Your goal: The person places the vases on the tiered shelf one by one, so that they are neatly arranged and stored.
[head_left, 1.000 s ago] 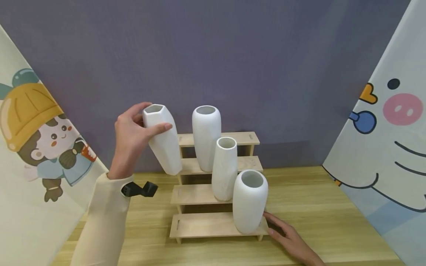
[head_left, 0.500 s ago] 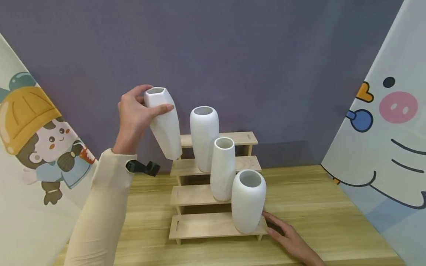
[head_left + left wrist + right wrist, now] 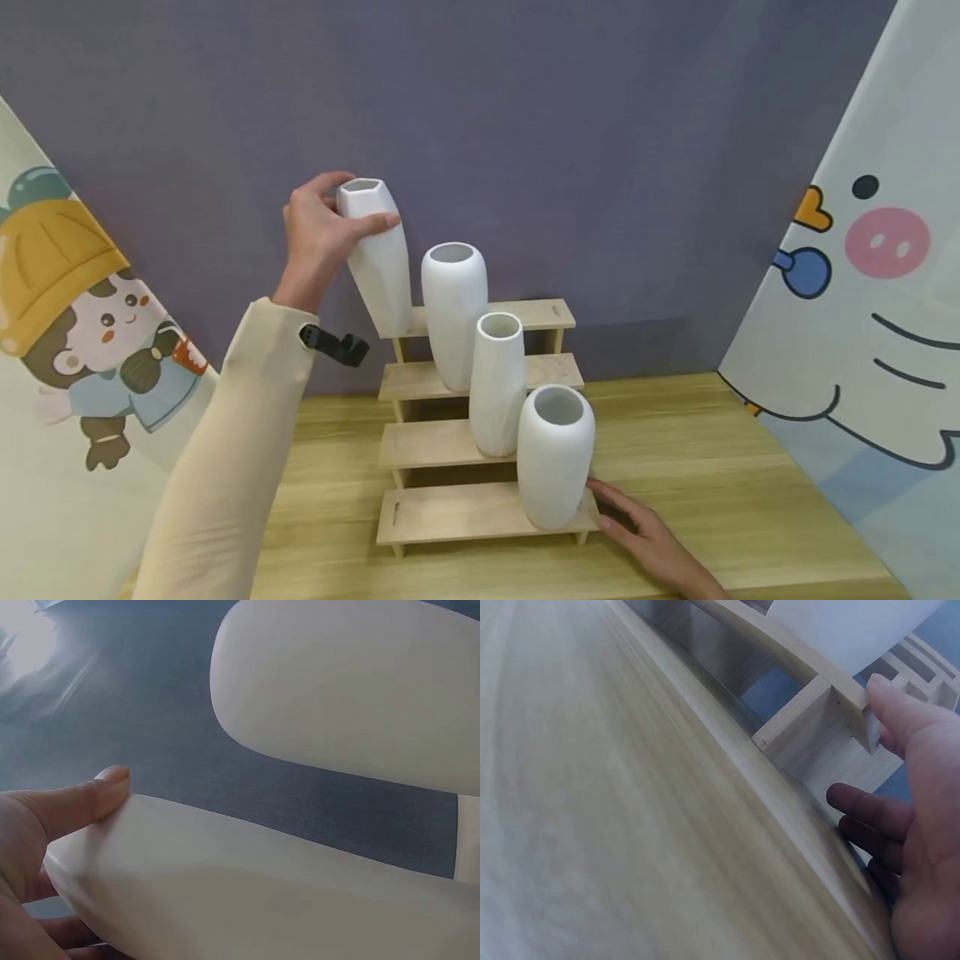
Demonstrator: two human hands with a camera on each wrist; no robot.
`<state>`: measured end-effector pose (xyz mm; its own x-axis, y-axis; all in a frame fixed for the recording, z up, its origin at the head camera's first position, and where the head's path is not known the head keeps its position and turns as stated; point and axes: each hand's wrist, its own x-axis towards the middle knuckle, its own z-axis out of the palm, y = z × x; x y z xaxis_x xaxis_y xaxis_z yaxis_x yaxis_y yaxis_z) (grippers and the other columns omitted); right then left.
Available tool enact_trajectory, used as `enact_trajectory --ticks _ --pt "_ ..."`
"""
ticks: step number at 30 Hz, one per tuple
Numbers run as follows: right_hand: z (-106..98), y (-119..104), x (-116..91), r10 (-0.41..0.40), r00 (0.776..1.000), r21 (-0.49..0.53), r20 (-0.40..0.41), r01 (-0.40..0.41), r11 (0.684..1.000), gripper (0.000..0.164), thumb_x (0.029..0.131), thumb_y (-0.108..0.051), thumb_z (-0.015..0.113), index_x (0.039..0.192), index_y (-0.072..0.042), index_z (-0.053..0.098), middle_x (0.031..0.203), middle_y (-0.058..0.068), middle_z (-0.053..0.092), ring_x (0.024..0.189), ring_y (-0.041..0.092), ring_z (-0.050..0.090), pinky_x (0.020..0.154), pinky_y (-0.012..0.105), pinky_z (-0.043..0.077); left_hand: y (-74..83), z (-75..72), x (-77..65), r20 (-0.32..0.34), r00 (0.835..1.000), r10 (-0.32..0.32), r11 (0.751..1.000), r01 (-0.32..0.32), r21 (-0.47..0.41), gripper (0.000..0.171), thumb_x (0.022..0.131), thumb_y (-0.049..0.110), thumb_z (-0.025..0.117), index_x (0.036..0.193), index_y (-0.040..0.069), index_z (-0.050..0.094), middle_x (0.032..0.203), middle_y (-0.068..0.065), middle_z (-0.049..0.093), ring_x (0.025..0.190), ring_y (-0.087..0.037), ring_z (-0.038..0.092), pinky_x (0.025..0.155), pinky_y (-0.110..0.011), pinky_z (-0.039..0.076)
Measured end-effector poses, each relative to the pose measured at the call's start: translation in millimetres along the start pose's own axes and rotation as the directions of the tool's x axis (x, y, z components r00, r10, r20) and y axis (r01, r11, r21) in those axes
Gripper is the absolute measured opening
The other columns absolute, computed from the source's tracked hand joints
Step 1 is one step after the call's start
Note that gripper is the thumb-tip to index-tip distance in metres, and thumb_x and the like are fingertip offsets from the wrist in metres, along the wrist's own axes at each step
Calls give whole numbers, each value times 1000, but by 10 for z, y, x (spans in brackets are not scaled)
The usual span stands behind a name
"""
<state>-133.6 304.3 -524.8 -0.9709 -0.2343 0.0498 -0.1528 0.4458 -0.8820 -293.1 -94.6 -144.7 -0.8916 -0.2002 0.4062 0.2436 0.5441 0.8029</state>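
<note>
My left hand grips a white faceted vase near its pentagonal mouth, thumb in front and fingers behind. This vase leans slightly, its base over the left end of the top step; whether it touches the wood I cannot tell. In the left wrist view the thumb presses its side. A pale wooden stepped stand carries three white vases: a rounded one, a slimmer one and a wide-mouthed one at the lowest right. My right hand holds the lowest step's right end between thumb and index finger.
The stand is on a wood-grain table. Behind it rises a grey-purple backdrop. Printed cartoon panels flank both sides, the left one close to the left sleeve and the right one farther off.
My left hand has lifted the faceted vase up and slightly right, from beside the stand to the top step's left end. The right hand has stayed at the lowest step.
</note>
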Motion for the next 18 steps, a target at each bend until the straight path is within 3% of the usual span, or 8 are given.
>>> enact_trajectory --ticks 10,18 --pt "12 -6 -9 50 999 37 0 -50 998 45 104 -26 53 148 -31 46 158 -2 44 133 -15 37 109 20 39 49 118 142 3 1000 -19 1000 19 7 77 72 34 89 141 24 56 122 -10 64 102 -18 63 86 -33 58" --pt "10 26 -5 -4 1000 -33 -16 3 999 45 105 -25 52 149 -30 46 156 1 47 134 -13 39 110 26 42 36 199 209 30 999 -44 999 43 6 77 74 34 88 143 24 54 130 -12 61 107 -20 63 93 -37 58"
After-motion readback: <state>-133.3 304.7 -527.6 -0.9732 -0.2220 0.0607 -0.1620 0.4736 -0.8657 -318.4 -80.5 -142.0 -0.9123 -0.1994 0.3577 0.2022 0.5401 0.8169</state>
